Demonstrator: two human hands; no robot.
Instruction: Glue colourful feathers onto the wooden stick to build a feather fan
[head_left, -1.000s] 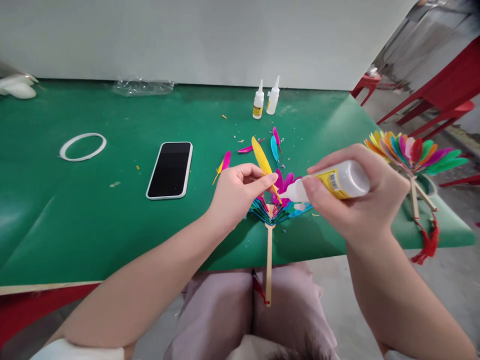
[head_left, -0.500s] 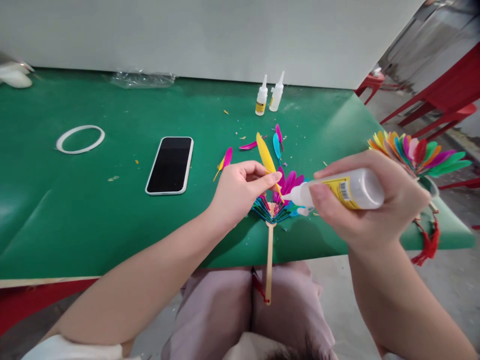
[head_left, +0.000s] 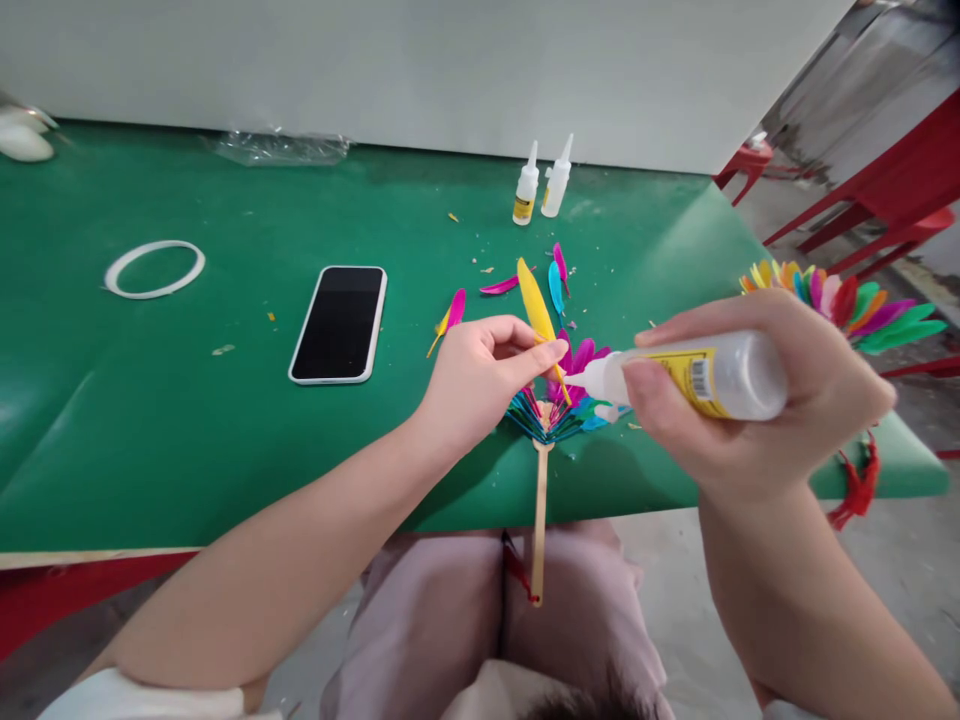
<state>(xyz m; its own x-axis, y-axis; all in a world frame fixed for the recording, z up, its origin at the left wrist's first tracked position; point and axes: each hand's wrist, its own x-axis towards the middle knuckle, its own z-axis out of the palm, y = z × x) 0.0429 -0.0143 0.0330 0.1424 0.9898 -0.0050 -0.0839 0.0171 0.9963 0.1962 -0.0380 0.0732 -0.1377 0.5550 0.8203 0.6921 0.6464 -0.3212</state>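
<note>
Between the thumb and fingers of my left hand (head_left: 484, 375) is a yellow feather (head_left: 534, 300), pinched near its quill and tip pointing away from me. My right hand (head_left: 757, 400) is wrapped round a glue bottle (head_left: 709, 375) with a yellow label, tilted on its side. Its white nozzle points left, close to the feather's quill; whether they touch I cannot tell. Below both hands lies a feather fan (head_left: 544, 430) with magenta and blue feathers. The fan's wooden handle (head_left: 540, 525) sticks out over the table edge, with a red cord at its end. My left hand hides some of its feathers.
Two small glue bottles (head_left: 526, 185) stand at the back of the green table (head_left: 187, 420). Loose feathers (head_left: 556, 288) lie beyond my left hand. A phone (head_left: 339, 325) and a white ring (head_left: 155, 269) are to the left. A multicoloured feather fan (head_left: 844, 300) lies at the right.
My right hand has drawn the glue bottle slightly to the right and up. My left hand keeps its pinch on the yellow feather. The view has shifted slightly.
</note>
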